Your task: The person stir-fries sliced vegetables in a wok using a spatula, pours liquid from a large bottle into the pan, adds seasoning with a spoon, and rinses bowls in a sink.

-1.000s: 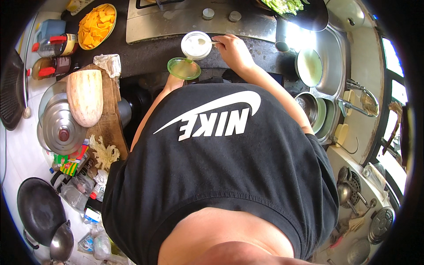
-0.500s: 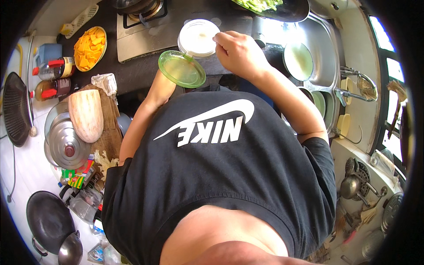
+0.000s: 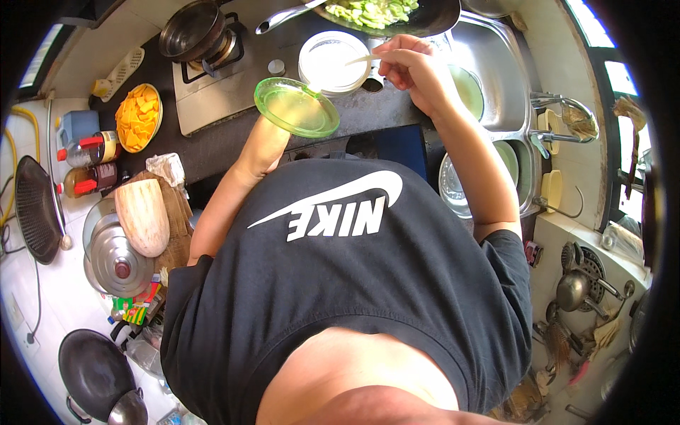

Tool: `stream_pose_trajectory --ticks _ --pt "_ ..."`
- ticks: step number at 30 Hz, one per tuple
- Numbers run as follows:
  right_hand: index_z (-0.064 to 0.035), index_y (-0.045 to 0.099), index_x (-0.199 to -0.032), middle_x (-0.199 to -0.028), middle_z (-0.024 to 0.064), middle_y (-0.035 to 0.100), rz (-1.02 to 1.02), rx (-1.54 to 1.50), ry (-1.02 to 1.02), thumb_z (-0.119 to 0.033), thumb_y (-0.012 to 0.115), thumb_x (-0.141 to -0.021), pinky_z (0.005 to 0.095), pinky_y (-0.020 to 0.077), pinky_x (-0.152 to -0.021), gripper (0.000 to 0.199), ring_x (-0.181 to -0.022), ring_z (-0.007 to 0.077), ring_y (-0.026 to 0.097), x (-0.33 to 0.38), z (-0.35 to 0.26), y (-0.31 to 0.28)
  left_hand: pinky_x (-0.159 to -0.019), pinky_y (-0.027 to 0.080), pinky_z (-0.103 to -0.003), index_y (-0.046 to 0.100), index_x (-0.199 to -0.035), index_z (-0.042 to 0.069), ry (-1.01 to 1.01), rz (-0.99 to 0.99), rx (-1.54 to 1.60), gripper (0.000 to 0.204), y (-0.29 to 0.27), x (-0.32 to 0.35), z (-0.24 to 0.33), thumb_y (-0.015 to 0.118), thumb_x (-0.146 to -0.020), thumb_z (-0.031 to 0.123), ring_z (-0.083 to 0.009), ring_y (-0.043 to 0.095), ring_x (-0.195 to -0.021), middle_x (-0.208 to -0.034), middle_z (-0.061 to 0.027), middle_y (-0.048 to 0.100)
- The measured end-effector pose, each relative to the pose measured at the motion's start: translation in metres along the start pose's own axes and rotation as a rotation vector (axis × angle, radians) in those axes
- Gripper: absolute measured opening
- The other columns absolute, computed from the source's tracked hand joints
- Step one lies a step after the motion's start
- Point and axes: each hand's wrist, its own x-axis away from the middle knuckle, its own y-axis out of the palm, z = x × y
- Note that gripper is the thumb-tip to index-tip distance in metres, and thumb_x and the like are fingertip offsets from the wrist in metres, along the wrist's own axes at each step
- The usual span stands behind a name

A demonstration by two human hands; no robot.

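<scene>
1. The right hand [image 3: 418, 69] is raised over the counter, with its thumb and fingers pinched together on the handle of a small pale spoon [image 3: 360, 61].
2. The tip of the spoon reaches over a round clear tub [image 3: 337, 91], which has something white [image 3: 327, 60] inside; whether the tip touches the white contents, I cannot tell.
3. The tub is in front of the person, above the dark counter's edge near the stove [image 3: 265, 88], with its mouth facing up.
4. Its green see-through lid [image 3: 301, 113] is open, tilted toward the person, and meets the tub's rim at the near left side.
5. The left hand [image 3: 268, 147] is under the lid. Its fingers are hidden there, so I cannot tell how far they are closed or exactly what they have hold of.
6. Beyond the tub is a wok [image 3: 425, 23] with chopped green vegetables [image 3: 372, 10]; a metal handle [image 3: 290, 14] lies to its left.
7. A small pan [image 3: 193, 30] sits on the left burner.
8. Farther left, a plate [image 3: 159, 126] holds orange slices [image 3: 137, 117], near two red-capped bottles.
9. A cut pale gourd [image 3: 142, 216] lies beside a steel pot lid [image 3: 117, 244].
10. On the right, a metal sink [image 3: 496, 60] has a pale green bowl [image 3: 469, 92] in it, partly behind the right forearm.
</scene>
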Motion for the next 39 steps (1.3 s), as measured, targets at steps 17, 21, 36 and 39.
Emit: stream_pose_trajectory --ticks 17,21,36,39 --pt "0.0004 0.056 -0.081 -0.067 0.0055 0.055 -0.066 -0.218 -0.052 -0.003 0.05 -0.076 0.0121 0.0368 -0.044 0.008 -0.052 0.005 0.048 -0.062 -0.042 -0.081 -0.074 0.042 -0.027 0.049 -0.102 -0.001 -0.185 0.121 0.228 0.027 0.008 -0.068 0.001 0.05 -0.081 0.017 -0.0156 0.052 -0.082 -0.093 -0.0111 0.056" --pt "0.0028 0.055 -0.09 -0.076 0.0069 0.056 -0.015 -0.372 -0.031 -0.001 0.049 -0.078 0.0127 0.0415 -0.055 0.014 -0.065 0.0085 0.053 -0.106 -0.037 -0.136 -0.073 0.042 -0.027 0.049 -0.102 -0.001 -0.171 0.179 0.249 0.028 -0.007 -0.059 -0.011 0.05 -0.081 0.017 -0.0158 0.053 -0.082 -0.093 -0.0119 0.056" --pt "0.003 0.058 -0.065 -0.053 0.0131 0.053 0.496 -0.057 -0.181 0.003 0.052 -0.068 0.0263 0.0389 -0.036 0.006 -0.04 0.0179 0.049 -0.218 -0.016 -0.137 -0.08 0.038 -0.026 0.051 -0.1 -0.002 -0.155 0.22 0.12 0.024 0.0 -0.024 0.024 0.051 -0.082 0.014 -0.014 0.051 -0.088 -0.095 -0.0075 0.054" --pt "0.0042 0.059 -0.065 -0.054 0.014 0.054 0.595 0.097 -0.249 0.003 0.053 -0.067 0.0265 0.0365 -0.035 0.006 -0.041 0.0177 0.05 -0.219 -0.018 -0.138 -0.079 0.039 -0.026 0.051 -0.099 -0.002 -0.21 0.244 0.105 0.023 0.002 -0.021 0.025 0.05 -0.082 0.014 -0.0145 0.052 -0.088 -0.095 -0.0085 0.054"
